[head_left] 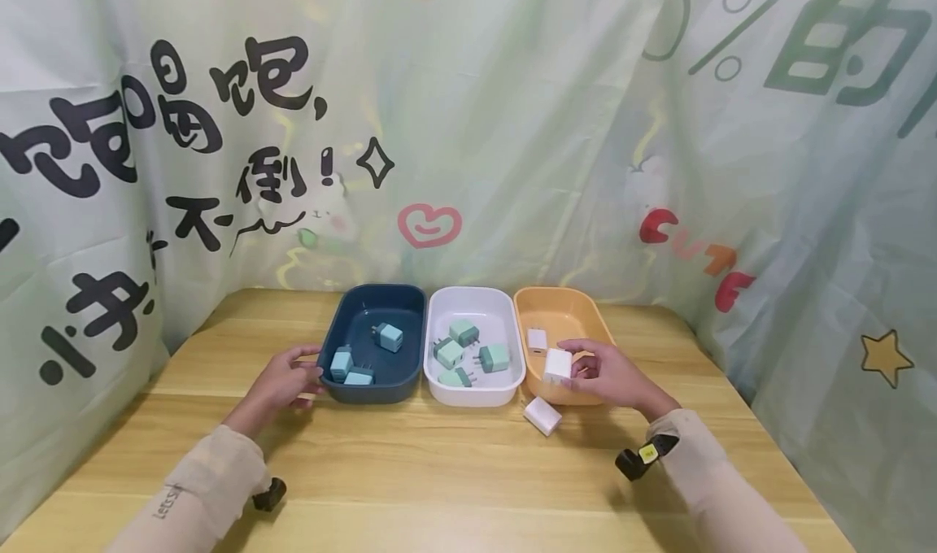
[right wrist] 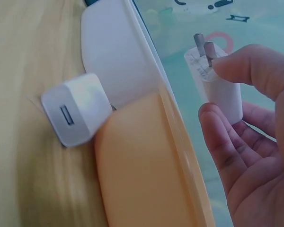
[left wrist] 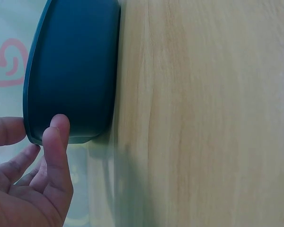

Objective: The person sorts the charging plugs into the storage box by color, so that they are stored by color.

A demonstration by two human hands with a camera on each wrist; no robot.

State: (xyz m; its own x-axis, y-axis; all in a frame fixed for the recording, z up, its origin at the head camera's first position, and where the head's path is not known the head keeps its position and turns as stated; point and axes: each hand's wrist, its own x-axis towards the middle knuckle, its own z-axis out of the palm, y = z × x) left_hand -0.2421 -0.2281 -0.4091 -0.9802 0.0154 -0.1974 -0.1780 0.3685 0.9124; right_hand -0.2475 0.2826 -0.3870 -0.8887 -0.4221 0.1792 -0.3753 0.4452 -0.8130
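My right hand [head_left: 606, 372] pinches a white USB wall charger [head_left: 558, 364] between thumb and fingers, above the front of the orange tray [head_left: 567, 301]. Its two metal prongs point up in the right wrist view. Another white charger [head_left: 538, 341] lies inside that tray. On the table before it sits a third white charger [right wrist: 78, 111], its USB port visible. My left hand [head_left: 287, 380] rests its fingertips against the outer rim of the dark blue tray [left wrist: 75, 71], fingers loosely extended. Three light blue chargers [head_left: 390, 338] lie within.
Between the coloured trays stands a white tray [head_left: 476, 297] with several mint green chargers [head_left: 494, 358]. All three trays sit side by side on the wooden table [head_left: 410, 480], close to a printed curtain [head_left: 498, 130] at the back.
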